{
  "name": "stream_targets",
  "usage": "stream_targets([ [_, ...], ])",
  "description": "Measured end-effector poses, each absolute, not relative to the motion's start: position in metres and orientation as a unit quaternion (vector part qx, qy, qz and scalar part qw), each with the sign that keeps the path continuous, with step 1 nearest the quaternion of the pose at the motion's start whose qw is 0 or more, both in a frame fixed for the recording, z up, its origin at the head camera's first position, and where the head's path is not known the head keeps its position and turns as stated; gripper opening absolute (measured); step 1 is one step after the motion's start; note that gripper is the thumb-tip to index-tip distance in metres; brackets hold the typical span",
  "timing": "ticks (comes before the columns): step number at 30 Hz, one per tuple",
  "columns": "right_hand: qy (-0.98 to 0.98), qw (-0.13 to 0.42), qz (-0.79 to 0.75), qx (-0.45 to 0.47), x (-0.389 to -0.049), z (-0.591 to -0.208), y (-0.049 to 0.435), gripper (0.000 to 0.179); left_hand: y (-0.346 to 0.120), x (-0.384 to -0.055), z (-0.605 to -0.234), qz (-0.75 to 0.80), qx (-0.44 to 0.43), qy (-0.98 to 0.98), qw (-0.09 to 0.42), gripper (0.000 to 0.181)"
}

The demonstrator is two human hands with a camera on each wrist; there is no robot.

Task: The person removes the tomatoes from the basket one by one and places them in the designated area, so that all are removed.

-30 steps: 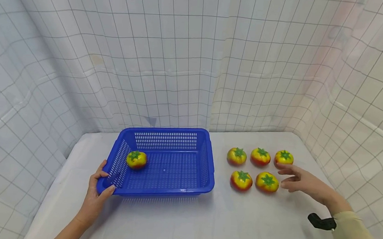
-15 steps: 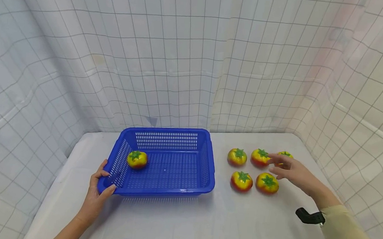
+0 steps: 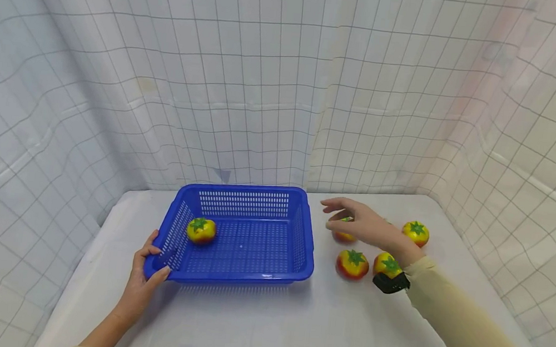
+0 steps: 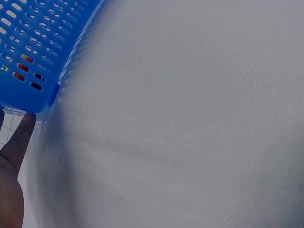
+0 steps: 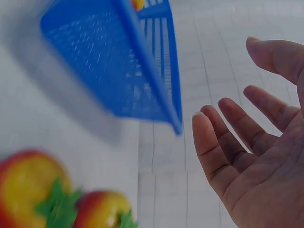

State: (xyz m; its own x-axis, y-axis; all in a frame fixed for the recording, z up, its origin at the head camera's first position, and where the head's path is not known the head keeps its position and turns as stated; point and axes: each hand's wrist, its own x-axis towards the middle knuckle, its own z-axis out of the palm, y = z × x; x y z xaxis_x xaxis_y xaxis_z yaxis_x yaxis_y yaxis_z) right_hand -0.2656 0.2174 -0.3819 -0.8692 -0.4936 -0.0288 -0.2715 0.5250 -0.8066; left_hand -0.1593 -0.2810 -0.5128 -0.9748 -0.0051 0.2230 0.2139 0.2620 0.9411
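My left hand (image 3: 140, 278) grips the near left corner of a blue plastic basket (image 3: 235, 279), thumb on the front rim and fingers along the side. Inside the basket, toward the left, lies one yellow-and-red tomato (image 3: 201, 231) with a green star-shaped top. My right hand (image 3: 366, 224) holds nothing; its fingers are spread and loosely bent just right of the basket. It hovers over a back-row tomato (image 3: 344, 237), partly covering it. In the right wrist view the palm (image 5: 270, 175) shows bare, with the basket's side (image 5: 95, 52) beyond the fingertips.
Nearer me stand a tomato (image 3: 352, 265) and another (image 3: 387, 263) partly behind the black wrist strap (image 3: 391, 283). One more tomato (image 3: 416, 233) sits at the far right; another is mostly hidden behind my right hand. Grid-patterned white curtains (image 3: 256, 82) enclose the white table (image 3: 263, 328).
My right hand has moved left from the rightmost tomatoes, across the back row, toward the basket. The left hand keeps its grip on the basket corner; the tomatoes stay in place.
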Motion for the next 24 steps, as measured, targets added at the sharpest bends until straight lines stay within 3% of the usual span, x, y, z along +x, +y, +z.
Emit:
stream_targets([
  [13,0.838,0.181,-0.403,-0.321,-0.287,-0.368,0.105,0.072,-0.281,-0.159,-0.514,-0.594,-0.065,-0.796,0.096,0.04],
  [24,0.824,0.222,-0.384,-0.354,-0.303,-0.377,0.046,0.08,-0.282,-0.159,-0.513,-0.595,-0.067,-0.795,0.097,0.04],
])
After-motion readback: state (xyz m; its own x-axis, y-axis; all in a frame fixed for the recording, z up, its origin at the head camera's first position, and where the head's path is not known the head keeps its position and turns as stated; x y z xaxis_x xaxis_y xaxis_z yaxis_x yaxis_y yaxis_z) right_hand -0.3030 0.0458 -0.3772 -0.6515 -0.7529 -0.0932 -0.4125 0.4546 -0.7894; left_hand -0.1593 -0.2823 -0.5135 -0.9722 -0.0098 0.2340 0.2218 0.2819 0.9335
